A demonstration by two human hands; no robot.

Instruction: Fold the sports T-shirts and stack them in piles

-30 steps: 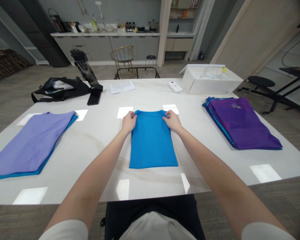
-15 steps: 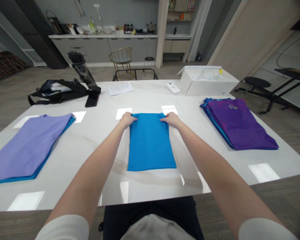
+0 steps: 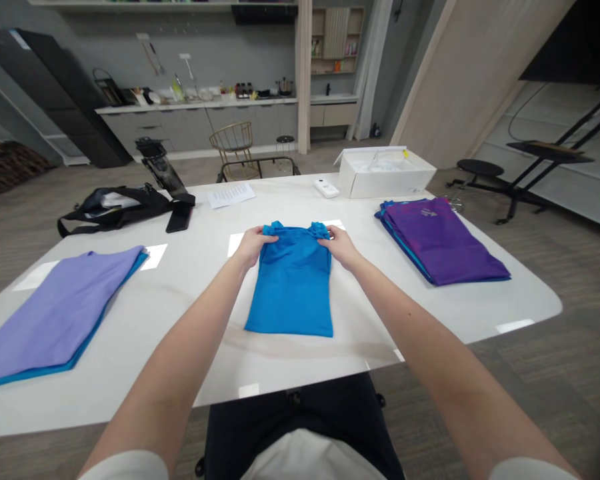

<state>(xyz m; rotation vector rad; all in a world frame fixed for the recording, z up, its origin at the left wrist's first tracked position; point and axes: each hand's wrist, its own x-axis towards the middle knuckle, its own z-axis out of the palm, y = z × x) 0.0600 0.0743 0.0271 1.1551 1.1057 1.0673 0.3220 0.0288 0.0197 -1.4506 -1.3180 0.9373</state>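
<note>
A folded blue shirt (image 3: 293, 293) lies in front of me on the white table, its far edge bunched up in my fingers. My left hand (image 3: 251, 245) pinches the far left corner, thumb on top. At the far right corner, my right hand (image 3: 342, 247) grips the gathered cloth the same way. The near part of the shirt rests flat on the tabletop. To the left lies a lilac shirt (image 3: 65, 307) on top of a blue one. A purple shirt (image 3: 445, 240) tops a folded pile on the right.
On the white table (image 3: 205, 360) are a black bag (image 3: 115, 207), a dark bottle (image 3: 160, 167), a phone (image 3: 180, 217), a printed sheet (image 3: 231, 195), a white device (image 3: 327, 189) and an open white box (image 3: 387, 175). Chairs stand beyond the far edge.
Both hands have gathered and slightly lifted the shirt's far edge, which was flat before. The near edge is now slightly askew. My view has tilted up and shifted right.
</note>
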